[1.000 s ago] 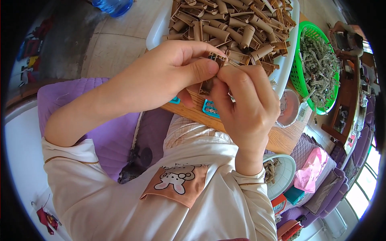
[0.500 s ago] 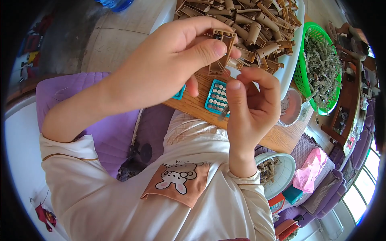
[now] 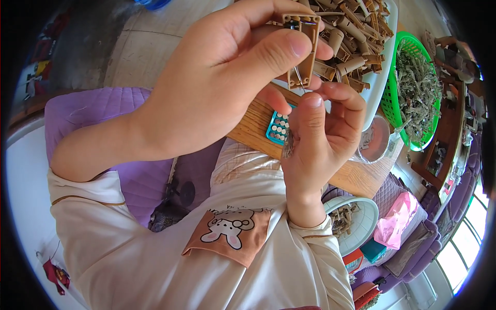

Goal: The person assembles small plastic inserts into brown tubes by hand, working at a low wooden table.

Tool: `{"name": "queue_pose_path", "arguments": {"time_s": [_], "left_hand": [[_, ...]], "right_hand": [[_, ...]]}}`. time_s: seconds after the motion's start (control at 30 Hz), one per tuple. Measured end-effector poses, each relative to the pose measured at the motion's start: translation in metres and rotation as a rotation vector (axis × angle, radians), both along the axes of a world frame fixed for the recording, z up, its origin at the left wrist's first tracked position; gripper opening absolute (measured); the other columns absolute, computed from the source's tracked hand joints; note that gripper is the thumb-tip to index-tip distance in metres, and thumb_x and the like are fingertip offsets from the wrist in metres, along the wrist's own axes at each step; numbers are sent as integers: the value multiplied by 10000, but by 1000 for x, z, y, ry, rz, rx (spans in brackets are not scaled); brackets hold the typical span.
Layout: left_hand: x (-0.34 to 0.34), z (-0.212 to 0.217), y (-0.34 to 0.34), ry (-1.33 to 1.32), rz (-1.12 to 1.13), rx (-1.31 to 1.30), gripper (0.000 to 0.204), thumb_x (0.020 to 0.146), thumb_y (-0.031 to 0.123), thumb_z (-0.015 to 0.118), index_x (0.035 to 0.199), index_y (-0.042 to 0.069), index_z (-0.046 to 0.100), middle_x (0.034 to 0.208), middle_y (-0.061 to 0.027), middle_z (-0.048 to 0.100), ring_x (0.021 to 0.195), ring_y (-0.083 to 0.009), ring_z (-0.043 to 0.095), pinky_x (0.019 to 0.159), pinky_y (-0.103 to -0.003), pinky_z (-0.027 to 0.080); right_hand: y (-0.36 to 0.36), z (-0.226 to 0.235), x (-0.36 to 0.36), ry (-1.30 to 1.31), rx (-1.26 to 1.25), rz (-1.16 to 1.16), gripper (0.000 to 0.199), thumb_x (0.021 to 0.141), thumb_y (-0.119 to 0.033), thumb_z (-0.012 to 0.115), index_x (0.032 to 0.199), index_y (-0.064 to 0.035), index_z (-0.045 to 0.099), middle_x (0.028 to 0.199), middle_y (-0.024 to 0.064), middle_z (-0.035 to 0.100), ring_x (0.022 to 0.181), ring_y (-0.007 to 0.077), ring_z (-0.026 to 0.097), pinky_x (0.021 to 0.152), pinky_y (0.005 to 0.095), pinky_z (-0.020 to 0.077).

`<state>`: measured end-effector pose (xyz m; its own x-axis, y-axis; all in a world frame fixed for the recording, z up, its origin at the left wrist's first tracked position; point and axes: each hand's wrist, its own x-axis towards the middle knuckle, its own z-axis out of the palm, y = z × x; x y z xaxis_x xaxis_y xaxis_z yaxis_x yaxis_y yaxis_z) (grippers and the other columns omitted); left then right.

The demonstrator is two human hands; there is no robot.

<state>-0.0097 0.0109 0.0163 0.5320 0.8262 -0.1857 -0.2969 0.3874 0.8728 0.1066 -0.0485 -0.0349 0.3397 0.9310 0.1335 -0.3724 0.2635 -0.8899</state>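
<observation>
My left hand (image 3: 222,82) is closed round a small brown plastic casing (image 3: 311,54), thumb on its near side and fingers behind. The casing stands upright with its hollow side showing, and dark and shiny metal parts sit inside its upper end. A thin wire (image 3: 298,74) runs down through it to the lower end. There my right hand (image 3: 325,134) has thumb and forefinger pinched together on the wire's end, close under the casing. A greyish bundle of fine strands (image 3: 288,146) hangs beside the right palm; how it is held is hidden.
Below the hands, a teal tray (image 3: 268,133) of white round pieces rests on the wooden table (image 3: 253,124). Behind is a white tub (image 3: 380,93) heaped with brown casings (image 3: 351,64). To the right are a clear bowl (image 3: 373,139), a green basket (image 3: 388,88) and a pale bucket (image 3: 367,227).
The casing and my left hand have moved up and slightly right, nearer the camera. The casing is now turned more upright, and my right fingers have come up close against its lower end.
</observation>
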Motion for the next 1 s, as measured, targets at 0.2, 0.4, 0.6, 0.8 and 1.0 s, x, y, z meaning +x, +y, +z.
{"name": "queue_pose_path", "arguments": {"time_s": [0.2, 0.4, 0.6, 0.8, 1.0], "left_hand": [[3, 7, -1, 21, 92, -263, 382, 862, 195, 444, 1175, 11, 327, 1101, -118, 478, 937, -202, 533, 624, -236, 507], [3, -17, -1, -64, 82, -192, 379, 883, 289, 374, 1157, 28, 374, 1102, -124, 489, 994, -200, 517, 744, -257, 483], [5, -22, -5, -48, -50, -168, 384, 880, 276, 389, 1160, 14, 378, 1109, -125, 486, 1012, -212, 503, 837, -297, 442], [6, -33, -17, 224, -107, 146, 332, 866, 211, 440, 1121, -1, 423, 1051, -72, 513, 975, -150, 506, 820, -261, 430], [5, -37, -27, 441, -139, 232, 298, 871, 183, 431, 1103, -4, 439, 1013, -56, 522, 925, -111, 500, 808, -226, 412]], "right_hand": [[1, -3, -3, 218, -198, 215, 236, 828, -75, 494, 1041, -55, 394, 789, 7, 486, 467, 21, 336, 403, 153, 243], [3, -8, -1, 276, -233, 303, 266, 833, -84, 484, 1074, -45, 381, 788, 5, 485, 494, 39, 367, 430, 161, 275], [12, -15, 11, 115, -77, 217, 349, 758, 50, 469, 1088, 1, 368, 928, 83, 515, 788, 109, 518, 670, 207, 432], [11, -17, 11, -5, -60, 266, 345, 720, 84, 492, 1038, 16, 377, 910, 118, 531, 828, 128, 533, 722, 235, 460], [0, -37, 7, -278, -54, 105, 350, 706, 2, 605, 987, 16, 396, 825, 95, 556, 742, 102, 547, 649, 217, 471]]}}
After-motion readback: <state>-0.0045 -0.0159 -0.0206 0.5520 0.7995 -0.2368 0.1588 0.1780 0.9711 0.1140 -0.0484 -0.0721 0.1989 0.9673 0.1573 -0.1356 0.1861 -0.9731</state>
